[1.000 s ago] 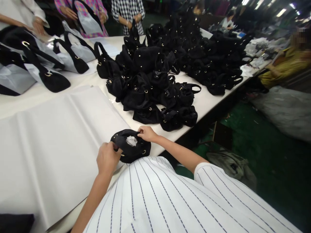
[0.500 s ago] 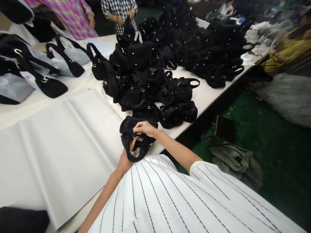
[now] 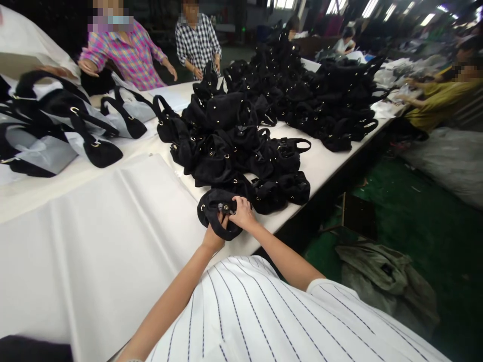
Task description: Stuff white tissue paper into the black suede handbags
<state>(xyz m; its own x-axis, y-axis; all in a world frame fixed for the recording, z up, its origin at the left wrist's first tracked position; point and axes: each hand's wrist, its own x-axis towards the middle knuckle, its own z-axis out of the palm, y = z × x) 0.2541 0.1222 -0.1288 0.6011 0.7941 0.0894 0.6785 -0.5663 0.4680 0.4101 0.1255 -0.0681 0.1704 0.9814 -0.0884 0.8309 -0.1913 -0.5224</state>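
A small black fabric handbag with gold rings is held just above the near edge of the white table. My left hand grips it from below, fingers wrapped into the cloth. My right hand closes on its top right side. Right behind it lies a large heap of similar black handbags. A big white paper sheet lies flat to the left of my hands.
More black bags pile up along the far right of the table. Bags with grey wrapping lie at the far left. A person in a pink plaid shirt and one in a checked shirt stand across. Sacks lie on the green floor.
The bag was open with white stuffing showing, one hand on each side. It has since been bunched shut and moved right, towards the heap. The camera has tilted up.
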